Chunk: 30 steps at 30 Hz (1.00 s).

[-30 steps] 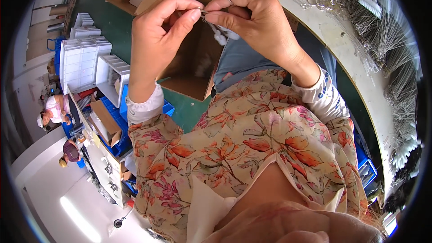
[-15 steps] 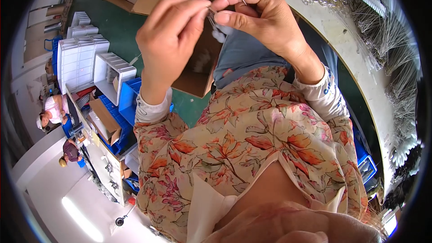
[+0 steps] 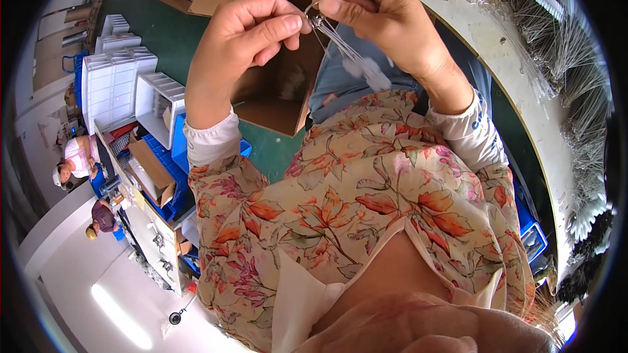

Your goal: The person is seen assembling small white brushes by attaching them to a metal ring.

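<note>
Near the top centre, the left hand (image 3: 245,39) and right hand (image 3: 386,16) both pinch a bundle of thin wires (image 3: 343,52). Fingertips hide its upper end. Its long axis slants toward the lower right, ending in a blurred white tuft (image 3: 374,77) above the cardboard box (image 3: 275,101).

Both forearms rise from the lower edge, sleeves at the wrists. The left hand (image 3: 245,42) and right hand (image 3: 386,16) meet close together, each pinching thumb against forefinger, remaining fingers curled inward.
</note>
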Motion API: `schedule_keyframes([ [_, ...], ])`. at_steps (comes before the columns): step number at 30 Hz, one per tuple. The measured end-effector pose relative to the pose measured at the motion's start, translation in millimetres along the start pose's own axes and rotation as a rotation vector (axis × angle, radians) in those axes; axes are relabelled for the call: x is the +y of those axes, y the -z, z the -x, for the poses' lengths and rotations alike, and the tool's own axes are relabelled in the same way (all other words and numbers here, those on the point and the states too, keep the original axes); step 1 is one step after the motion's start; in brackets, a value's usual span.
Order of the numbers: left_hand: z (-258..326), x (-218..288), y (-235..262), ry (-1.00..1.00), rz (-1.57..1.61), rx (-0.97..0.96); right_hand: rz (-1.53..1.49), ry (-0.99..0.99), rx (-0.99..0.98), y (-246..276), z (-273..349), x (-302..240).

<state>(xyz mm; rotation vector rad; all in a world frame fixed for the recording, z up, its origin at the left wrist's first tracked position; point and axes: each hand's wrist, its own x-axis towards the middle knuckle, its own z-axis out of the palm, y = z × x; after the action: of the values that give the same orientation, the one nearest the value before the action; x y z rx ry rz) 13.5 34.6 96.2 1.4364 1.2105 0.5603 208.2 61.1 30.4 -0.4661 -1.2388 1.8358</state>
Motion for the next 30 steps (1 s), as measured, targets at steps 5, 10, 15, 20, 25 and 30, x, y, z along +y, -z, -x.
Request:
schedule_keyframes([
  [5, -5.5, -10.5, -3.5, -0.133, -0.299, 0.094, 0.067, -0.047, 0.070, -9.8, 6.7, -17.6],
  [10, -6.0, -10.3, -18.9, -0.455, -0.540, 0.352, 0.955, 0.399, 0.207, -21.9, 6.8, -33.9],
  [15, -0.5, -4.1, -15.2, -0.334, -0.217, 0.334, 0.365, 0.300, 0.073, -3.5, 6.8, -0.1],
  [20, 0.5, -10.8, -8.0, -0.439, -0.008, 0.236, 0.544, -0.014, -0.005, 6.2, 9.4, -12.0],
  [25, -3.1, -10.5, -6.9, -0.509, 0.043, 0.193, 0.180, 0.098, -0.141, 7.8, 4.4, 12.0],
  [30, -3.3, -17.3, -1.6, -0.437, 0.149, 0.169, 0.219, -0.085, -0.047, 10.3, 10.5, -1.4],
])
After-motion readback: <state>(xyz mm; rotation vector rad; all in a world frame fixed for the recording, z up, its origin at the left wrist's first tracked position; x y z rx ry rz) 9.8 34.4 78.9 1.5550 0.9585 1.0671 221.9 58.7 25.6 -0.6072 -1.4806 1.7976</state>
